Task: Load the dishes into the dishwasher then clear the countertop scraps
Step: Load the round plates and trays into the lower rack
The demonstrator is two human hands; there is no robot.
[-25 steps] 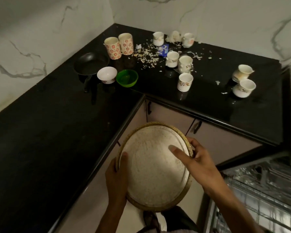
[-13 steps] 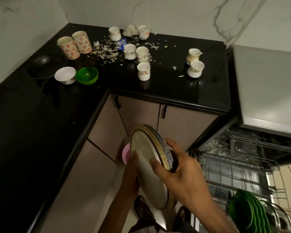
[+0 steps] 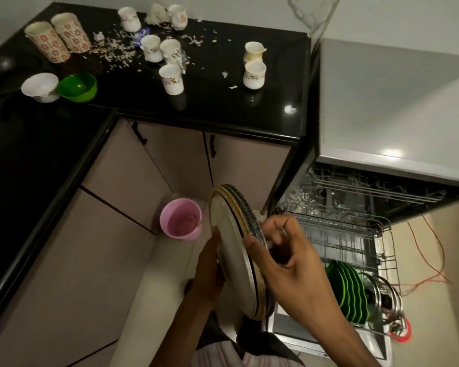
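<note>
I hold a stack of plates (image 3: 229, 234) nearly on edge, low in front of the cabinets. My left hand (image 3: 208, 271) grips the stack from the left, fingers behind, thumb on the white face. My right hand (image 3: 284, 258) pinches the stack's right rim, thumb on the front plate. The open dishwasher (image 3: 355, 221) is to the right, its lower rack (image 3: 366, 250) pulled out with several green plates (image 3: 347, 292) standing in it. Several cups (image 3: 171, 79) and scraps (image 3: 112, 53) lie on the black countertop (image 3: 210, 102).
Two floral tumblers (image 3: 59, 39), a white bowl (image 3: 40, 87), a green bowl (image 3: 77, 87) and a black pan (image 3: 0, 72) stand on the counter's left part. A pink bucket (image 3: 180, 218) sits on the floor beside the plates. Red wires (image 3: 429, 260) trail past the rack.
I have turned right toward the dishwasher. The stack went from flat-facing to nearly on edge, and my right hand moved from the top plate's face to the rim.
</note>
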